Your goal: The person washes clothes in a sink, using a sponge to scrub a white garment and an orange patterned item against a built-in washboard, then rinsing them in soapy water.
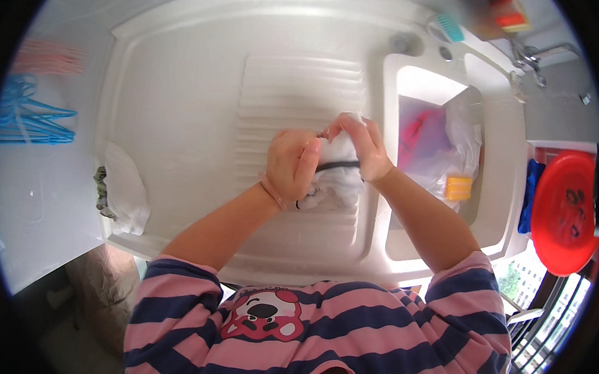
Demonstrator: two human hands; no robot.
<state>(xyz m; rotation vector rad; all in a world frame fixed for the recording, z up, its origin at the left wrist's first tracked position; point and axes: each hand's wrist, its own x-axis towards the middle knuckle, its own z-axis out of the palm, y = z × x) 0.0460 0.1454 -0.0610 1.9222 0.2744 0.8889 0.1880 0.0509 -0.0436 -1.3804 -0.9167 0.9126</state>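
A wet white cloth with a dark band (336, 186) lies bunched on the ribbed washboard (303, 88) moulded into a white laundry sink. My left hand (294, 162) is closed in a fist at the cloth's left side, with the thumb up and a thin band around the wrist. On the other side, my right hand (363, 144) curls over the cloth's upper edge, pinching white fabric between thumb and fingers. The knuckles of both hands nearly meet above the dark band. What lies inside the left fist is mostly hidden.
Right of the washboard, a basin (428, 251) holds clear plastic and a yellow block (459, 188). Another white cloth (126, 191) rests on the left rim, near blue hangers (39, 123). A teal brush (449, 28), a faucet (534, 59) and a red tub (563, 211) are at the right.
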